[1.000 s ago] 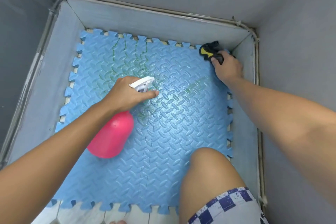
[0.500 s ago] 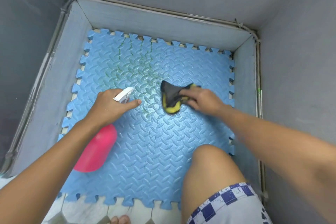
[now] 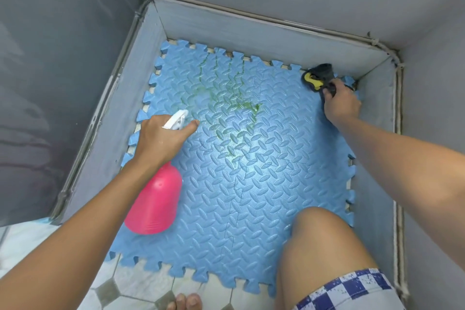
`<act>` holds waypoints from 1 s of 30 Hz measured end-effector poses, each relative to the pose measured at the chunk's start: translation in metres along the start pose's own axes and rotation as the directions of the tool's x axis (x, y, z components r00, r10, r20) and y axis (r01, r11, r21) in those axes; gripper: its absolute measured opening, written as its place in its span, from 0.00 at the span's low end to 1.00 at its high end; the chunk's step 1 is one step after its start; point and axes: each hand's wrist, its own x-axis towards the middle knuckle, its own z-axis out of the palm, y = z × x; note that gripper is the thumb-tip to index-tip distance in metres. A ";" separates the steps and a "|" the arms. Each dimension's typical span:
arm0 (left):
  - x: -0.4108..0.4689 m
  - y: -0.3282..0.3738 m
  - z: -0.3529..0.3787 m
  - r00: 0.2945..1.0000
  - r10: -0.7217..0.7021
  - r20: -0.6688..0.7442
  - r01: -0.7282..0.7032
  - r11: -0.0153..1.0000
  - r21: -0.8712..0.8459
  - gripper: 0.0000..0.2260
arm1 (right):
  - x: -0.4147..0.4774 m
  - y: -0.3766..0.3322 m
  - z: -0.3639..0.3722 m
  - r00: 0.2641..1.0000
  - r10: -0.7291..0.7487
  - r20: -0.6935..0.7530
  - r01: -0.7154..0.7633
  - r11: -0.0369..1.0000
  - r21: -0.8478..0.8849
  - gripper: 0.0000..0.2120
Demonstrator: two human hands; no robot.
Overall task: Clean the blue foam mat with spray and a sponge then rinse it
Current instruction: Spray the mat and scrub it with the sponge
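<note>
The blue foam mat (image 3: pixel 251 196) with interlocking edges lies on the floor, hemmed in by grey walls. Green streaks (image 3: pixel 226 88) run across its far and middle part. My left hand (image 3: pixel 161 138) grips the white trigger head of a pink spray bottle (image 3: pixel 156 201), whose nozzle points toward the green streaks. My right hand (image 3: pixel 341 103) holds a black and yellow sponge (image 3: pixel 317 77) down on the mat's far right corner.
Low grey walls (image 3: pixel 251 30) border the mat on the left, far and right sides. My bare knee (image 3: pixel 324 239) is bent over the mat's near right part. Tiled floor (image 3: pixel 141 284) and my toes (image 3: pixel 186 302) show at the near edge.
My right hand carried the sponge from the mat's middle back to the far right corner. My left hand with the bottle stayed over the mat's left part. The camera view shifted.
</note>
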 end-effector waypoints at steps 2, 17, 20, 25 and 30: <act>-0.001 0.001 -0.003 0.997 -0.034 -0.072 0.033 0.999 -0.013 0.30 | -0.002 -0.003 0.000 1.000 0.005 0.002 -0.005 1.000 -0.017 0.18; -0.015 0.002 -0.017 0.979 -0.064 -0.192 0.063 0.998 -0.015 0.27 | -0.009 -0.008 -0.001 1.000 0.004 0.000 -0.004 1.000 -0.025 0.19; -0.010 -0.002 -0.015 0.988 -0.106 -0.113 0.110 0.993 0.034 0.28 | -0.010 -0.010 -0.002 1.000 0.008 0.003 -0.008 1.000 -0.023 0.20; -0.028 -0.021 0.006 0.944 -0.121 0.306 0.098 0.991 0.090 0.28 | -0.012 -0.009 -0.001 1.000 0.021 -0.007 -0.021 1.000 -0.012 0.20; -0.041 -0.023 0.007 0.979 -0.031 0.204 0.014 0.996 0.084 0.29 | -0.014 -0.011 0.002 0.999 0.006 -0.035 -0.007 1.000 -0.018 0.18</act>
